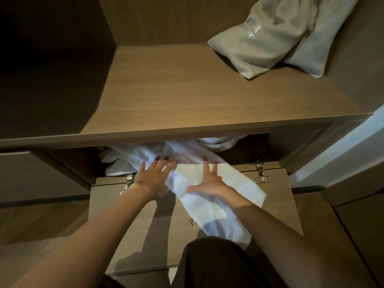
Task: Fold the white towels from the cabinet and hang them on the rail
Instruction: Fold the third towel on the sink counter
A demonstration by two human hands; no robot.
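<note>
Directly under the front edge of the wooden shelf (pixel 187 90), white towels (pixel 128 161) in a crumpled heap inside the open compartment, one of them trailing forward out from beneath the shelf and draped diagonally over the lowered flap door (pixel 276 204). Below the shelf edge and left of centre, left hand (pixel 154 177) with fingers straight and spread wide, laid on the heap where it spills out, gripping nothing. Just beside it, below the shelf's middle, right hand (pixel 209 179) flat on the trailing towel, fingers fanned, thumb out to the side, likewise holding nothing. On top of the shelf, at its far right corner, a grey cloth bag (pixel 280 38) slumped against the side wall. Beneath the shelf, metal hinges (pixel 258 173) at the door's back edge. Nearest the camera, well below the shelf, dark trousers (pixel 207 262).
</note>
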